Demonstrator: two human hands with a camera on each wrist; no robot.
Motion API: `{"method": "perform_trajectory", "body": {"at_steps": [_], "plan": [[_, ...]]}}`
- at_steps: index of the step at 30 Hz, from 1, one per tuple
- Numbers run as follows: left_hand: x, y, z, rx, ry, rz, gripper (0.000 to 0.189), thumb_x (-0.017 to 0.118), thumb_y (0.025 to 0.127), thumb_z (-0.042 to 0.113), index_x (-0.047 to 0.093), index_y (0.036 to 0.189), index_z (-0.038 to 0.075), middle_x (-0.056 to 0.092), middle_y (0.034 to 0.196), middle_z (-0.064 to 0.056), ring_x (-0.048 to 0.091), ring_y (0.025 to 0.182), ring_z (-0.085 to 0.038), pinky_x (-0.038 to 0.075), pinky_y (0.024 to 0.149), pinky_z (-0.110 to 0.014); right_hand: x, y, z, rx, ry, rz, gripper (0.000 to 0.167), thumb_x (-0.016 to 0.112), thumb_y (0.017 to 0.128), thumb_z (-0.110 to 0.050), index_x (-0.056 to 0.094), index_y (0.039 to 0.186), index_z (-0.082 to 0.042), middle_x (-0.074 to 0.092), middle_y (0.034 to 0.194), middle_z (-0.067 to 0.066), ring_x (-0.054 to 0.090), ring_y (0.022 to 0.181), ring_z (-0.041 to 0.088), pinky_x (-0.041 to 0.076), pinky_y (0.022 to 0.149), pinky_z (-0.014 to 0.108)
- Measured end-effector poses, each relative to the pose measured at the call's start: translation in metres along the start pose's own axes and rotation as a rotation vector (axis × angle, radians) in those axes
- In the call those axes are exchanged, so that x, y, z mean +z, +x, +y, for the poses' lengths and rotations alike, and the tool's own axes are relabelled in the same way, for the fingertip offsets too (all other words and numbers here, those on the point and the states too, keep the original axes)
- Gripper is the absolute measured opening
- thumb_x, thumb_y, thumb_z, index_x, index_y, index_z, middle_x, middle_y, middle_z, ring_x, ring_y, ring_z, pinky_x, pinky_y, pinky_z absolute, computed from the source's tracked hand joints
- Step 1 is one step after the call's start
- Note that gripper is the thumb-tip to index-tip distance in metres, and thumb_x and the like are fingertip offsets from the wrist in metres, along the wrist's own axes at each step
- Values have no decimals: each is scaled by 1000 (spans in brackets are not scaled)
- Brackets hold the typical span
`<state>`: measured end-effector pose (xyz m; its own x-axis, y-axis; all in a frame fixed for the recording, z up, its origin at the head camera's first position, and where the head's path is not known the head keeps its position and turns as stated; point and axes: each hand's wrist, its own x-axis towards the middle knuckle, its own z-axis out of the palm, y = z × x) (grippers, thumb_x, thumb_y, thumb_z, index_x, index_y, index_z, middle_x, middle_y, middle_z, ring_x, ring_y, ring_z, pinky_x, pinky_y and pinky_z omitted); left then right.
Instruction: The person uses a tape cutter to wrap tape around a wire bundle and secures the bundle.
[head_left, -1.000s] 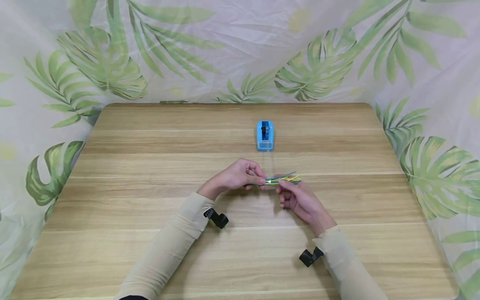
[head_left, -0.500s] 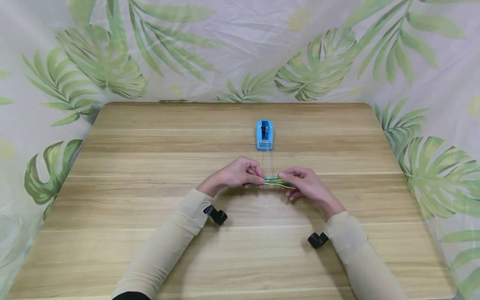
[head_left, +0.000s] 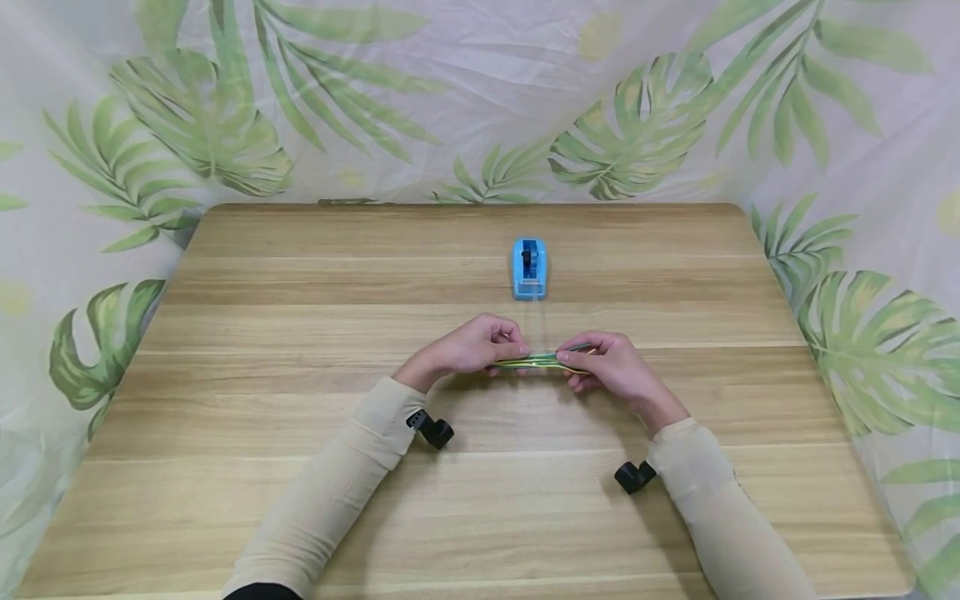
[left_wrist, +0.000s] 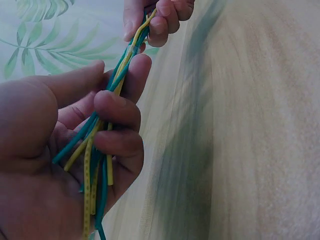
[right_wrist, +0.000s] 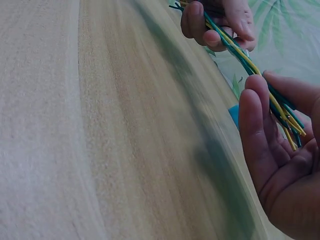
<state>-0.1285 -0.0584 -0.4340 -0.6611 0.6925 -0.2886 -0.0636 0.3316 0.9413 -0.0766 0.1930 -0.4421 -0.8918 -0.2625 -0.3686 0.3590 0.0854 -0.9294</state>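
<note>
A bundle of thin green and yellow wires (head_left: 536, 362) stretches level between both hands above the table. My left hand (head_left: 480, 343) holds its left part; in the left wrist view the fingers (left_wrist: 117, 110) curl over the wires, the thumb is raised off them, and loose ends hang across the palm. My right hand (head_left: 611, 362) pinches the other end between thumb and fingers, with wire tips poking into the palm in the right wrist view. Clear tape (head_left: 536, 323) runs from a blue tape dispenser (head_left: 529, 268) to the middle of the bundle. Where the tape sticks is hard to see.
The wooden table (head_left: 300, 275) reaches well past both hands, and a leaf-print cloth (head_left: 480, 100) hangs behind and beside it. Each sleeve carries a small black wrist camera, left camera (head_left: 433, 430) and right camera (head_left: 634, 477).
My right hand has shifted up and rightward, gathering the splayed right ends of the wires. My left hand stays in place but its thumb has lifted, so more wire shows there.
</note>
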Motion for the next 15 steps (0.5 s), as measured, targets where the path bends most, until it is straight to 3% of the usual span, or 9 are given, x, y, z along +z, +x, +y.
{"method": "perform_trajectory", "body": {"at_steps": [8,15], "plan": [[-6,-4,-2,-64,56,-51,24,54,106,19,72,112,5,73,85,-14,46,51,-10,37,48,-23,-1,3,4,-30,26,39,18,74,91,-3,71,106,8,69,84,20,68,64,17,60,64,33],[-9,-7,-4,-74,93,-81,29,54,106,18,75,101,-2,68,75,-12,38,48,-8,30,46,-21,-1,1,7,-34,28,41,17,73,91,-2,71,105,8,69,96,25,70,69,18,60,69,35]]}}
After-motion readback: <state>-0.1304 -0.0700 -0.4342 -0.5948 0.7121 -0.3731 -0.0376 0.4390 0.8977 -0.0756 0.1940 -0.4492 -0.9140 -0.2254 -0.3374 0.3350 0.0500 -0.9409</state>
